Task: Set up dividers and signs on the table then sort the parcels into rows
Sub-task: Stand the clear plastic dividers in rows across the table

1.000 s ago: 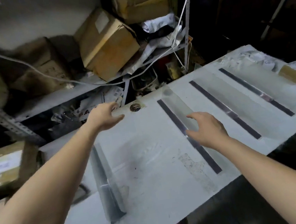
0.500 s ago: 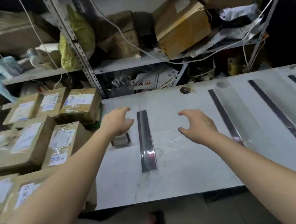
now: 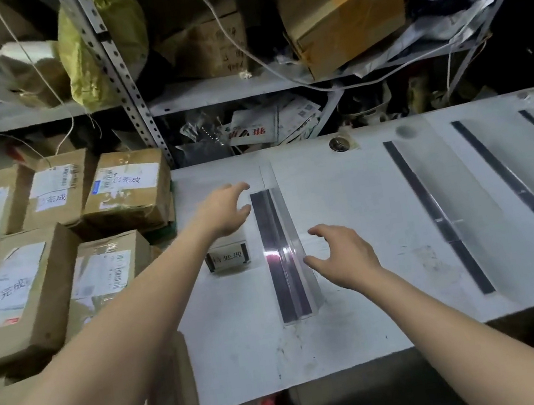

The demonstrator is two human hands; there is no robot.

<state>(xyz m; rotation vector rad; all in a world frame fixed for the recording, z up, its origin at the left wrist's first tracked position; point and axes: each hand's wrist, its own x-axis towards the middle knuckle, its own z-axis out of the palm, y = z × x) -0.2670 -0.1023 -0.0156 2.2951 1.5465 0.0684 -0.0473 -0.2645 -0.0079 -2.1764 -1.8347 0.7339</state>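
Mid-frame, a left hand (image 3: 225, 212) and right hand (image 3: 343, 256), both empty, fingers loosely spread, flank a clear divider (image 3: 284, 255) on the white table (image 3: 375, 290); a careless nudge could topple it onto the small sign (image 3: 228, 257) at its left.

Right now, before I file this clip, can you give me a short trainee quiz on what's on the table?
1. True or false: parcels already lie on the table.
2. The small sign stands on which side of the nearest clear divider? A) left B) right C) on top
3. Short answer: what do the left hand and right hand hold?
Key: 1 false, they are stacked beside it; 2 A; 3 nothing, both are open.
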